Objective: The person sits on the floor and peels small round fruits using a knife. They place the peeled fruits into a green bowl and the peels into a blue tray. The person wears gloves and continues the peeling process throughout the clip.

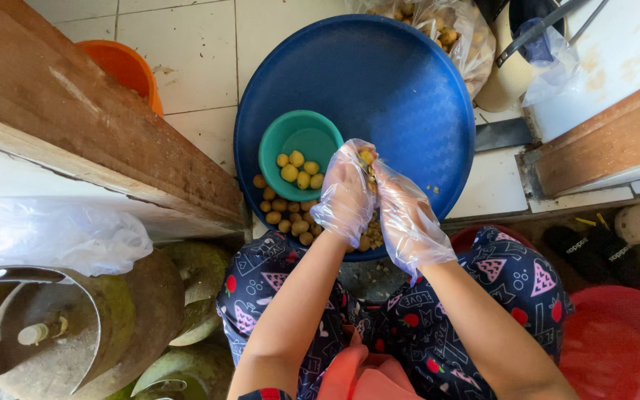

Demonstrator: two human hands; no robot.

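Now we see the left hand (pixel 344 194) and right hand (pixel 407 215) (both in thin plastic gloves) with fingers pinched on one small yellow fruit (pixel 366 156) above the blue basin (pixel 401 89), where slippery plastic could let it drop.

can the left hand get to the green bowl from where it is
Probably yes. The left hand sits right beside the green bowl in the blue tray, with nothing between them. It is busy, though: both gloved hands meet around a small yellow fruit, the right hand alongside.
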